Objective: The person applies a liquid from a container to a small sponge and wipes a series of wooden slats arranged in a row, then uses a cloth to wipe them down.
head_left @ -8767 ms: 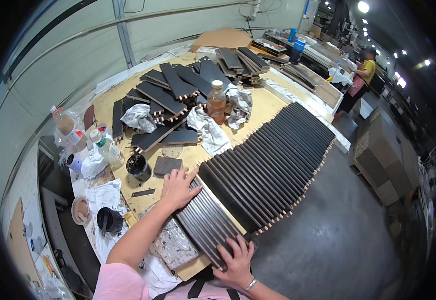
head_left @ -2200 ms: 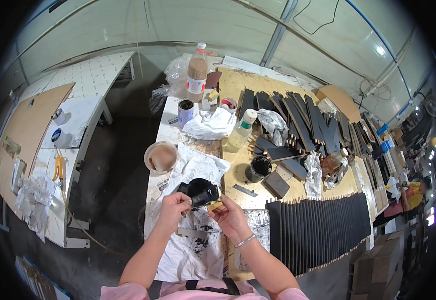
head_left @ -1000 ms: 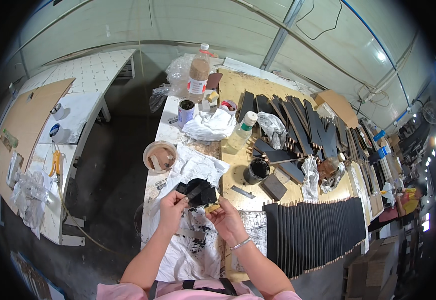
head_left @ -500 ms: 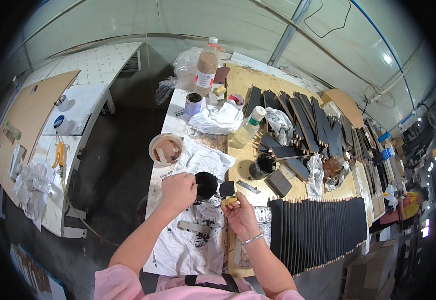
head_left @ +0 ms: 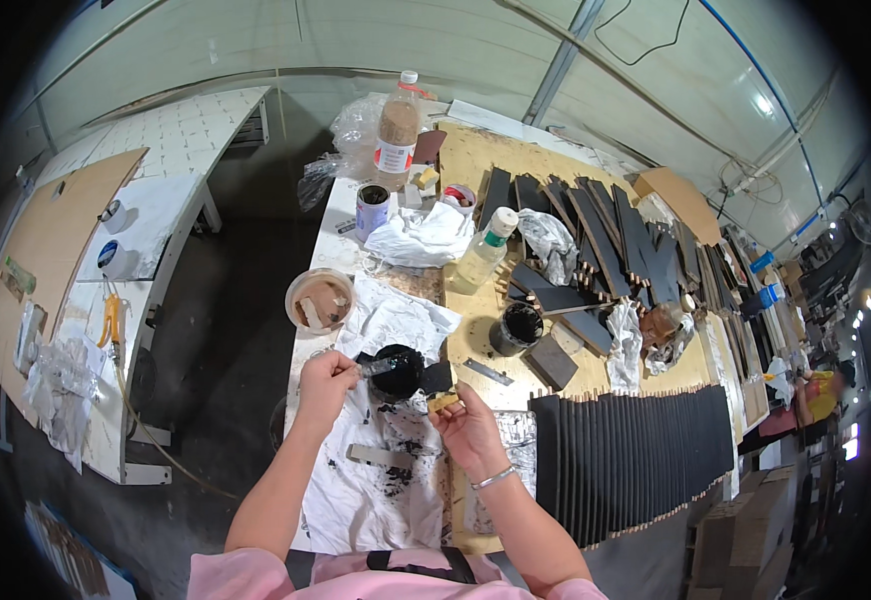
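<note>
1. Rm: pale wall [head_left: 376, 45] at the back, a white side table [head_left: 181, 125] on the left, and a person [head_left: 816, 395] far off on the right.
2. Main work table w/ a yellow board [head_left: 471, 340] on top, & a white cloth [head_left: 376, 510] w/ blk smears nr the front.
3. L hand [head_left: 324, 390]: thumb & fingers pinch a thin flat tool [head_left: 376, 368]. Its far end is over the top of the blk pot [head_left: 396, 388].
4. R hand [head_left: 469, 430]: fingertips hold a small yellow block [head_left: 444, 402]. A blk square bit [head_left: 437, 377] is at its far side, just beside the pot. Can't tell if they're joined. Shiny band [head_left: 496, 477] on that wrist.
5. Blk pot is on the cloth, btw the 2 hands. A flat gray strip [head_left: 380, 456] lies on the cloth, nearer the person.
6. Round tub [head_left: 321, 300] w/ brown stuff: up & left of the pot.
7. To the right: dark cup [head_left: 516, 330], gray-brown block [head_left: 552, 362], & a long row of blk slats [head_left: 636, 465], packed side by side.
8. Farther back: messy pile of dark boards [head_left: 596, 235], & a bottle [head_left: 484, 252] w/ a green neck.
</note>
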A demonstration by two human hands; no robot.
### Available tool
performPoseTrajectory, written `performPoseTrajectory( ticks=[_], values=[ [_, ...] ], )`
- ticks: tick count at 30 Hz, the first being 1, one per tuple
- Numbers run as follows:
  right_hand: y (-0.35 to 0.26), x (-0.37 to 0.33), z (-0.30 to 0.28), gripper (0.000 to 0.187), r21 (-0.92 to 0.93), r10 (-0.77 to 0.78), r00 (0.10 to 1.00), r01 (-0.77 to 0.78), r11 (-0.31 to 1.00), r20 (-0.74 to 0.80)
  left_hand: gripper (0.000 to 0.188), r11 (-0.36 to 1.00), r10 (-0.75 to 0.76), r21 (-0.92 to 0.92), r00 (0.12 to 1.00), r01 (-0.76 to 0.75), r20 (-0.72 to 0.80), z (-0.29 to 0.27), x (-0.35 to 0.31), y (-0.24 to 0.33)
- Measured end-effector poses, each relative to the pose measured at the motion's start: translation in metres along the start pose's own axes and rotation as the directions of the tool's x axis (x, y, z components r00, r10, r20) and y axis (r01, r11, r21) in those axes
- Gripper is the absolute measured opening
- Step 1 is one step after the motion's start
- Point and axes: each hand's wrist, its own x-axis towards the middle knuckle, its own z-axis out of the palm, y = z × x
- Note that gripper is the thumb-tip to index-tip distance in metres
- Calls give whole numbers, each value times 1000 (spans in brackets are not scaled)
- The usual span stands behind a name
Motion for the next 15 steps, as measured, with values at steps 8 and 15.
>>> performPoseTrajectory(
  ticks=[8, 15],
  values=[
    [14, 5, 25, 25, 9, 36, 999, -36, 999, 10, 6, 916, -154, -353, 980, 190, 127, 23, -54, 16],
    [18, 9, 19, 27, -4, 40, 998, -40, 999, 51, 8, 932, -109, -344, 993, 116, 38, 34, -67, 10]
  ],
)
